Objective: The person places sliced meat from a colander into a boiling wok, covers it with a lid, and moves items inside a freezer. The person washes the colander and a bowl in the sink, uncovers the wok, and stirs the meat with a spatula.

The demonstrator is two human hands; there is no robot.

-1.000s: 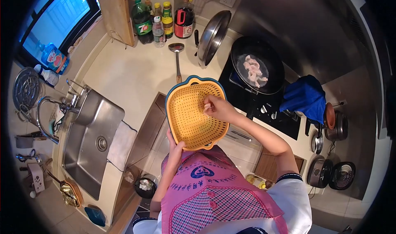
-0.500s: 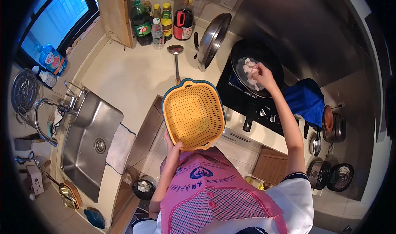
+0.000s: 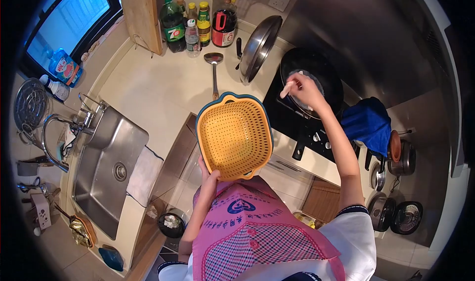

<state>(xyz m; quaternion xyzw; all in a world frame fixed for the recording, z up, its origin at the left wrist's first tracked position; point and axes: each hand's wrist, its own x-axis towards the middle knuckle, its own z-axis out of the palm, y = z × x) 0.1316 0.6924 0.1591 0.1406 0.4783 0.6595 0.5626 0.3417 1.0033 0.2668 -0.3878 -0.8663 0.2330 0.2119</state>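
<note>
My left hand (image 3: 209, 178) grips the near edge of a yellow colander (image 3: 232, 135), which has a dark blue rim from a basin nested around it. The colander is tilted towards me in front of my apron. Over the left side of the black wok (image 3: 309, 60) on the stove, my right hand (image 3: 307, 92) pinches a pale piece of meat (image 3: 287, 89) between its fingers. Whitish contents in the wok are mostly hidden behind that hand. A ladle (image 3: 214, 70) lies on the counter beyond the colander.
A metal lid (image 3: 261, 48) leans on the counter left of the wok. Several bottles (image 3: 198, 28) and a wooden chopping board (image 3: 141, 21) stand at the back. To the left is the sink (image 3: 111, 167) with a white cloth (image 3: 144, 177). Blue fabric (image 3: 367, 125) sits right of the stove.
My right hand has lifted out of the wok and shifted slightly left, with a pale piece of meat now in its fingers. The colander stays in my left hand.
</note>
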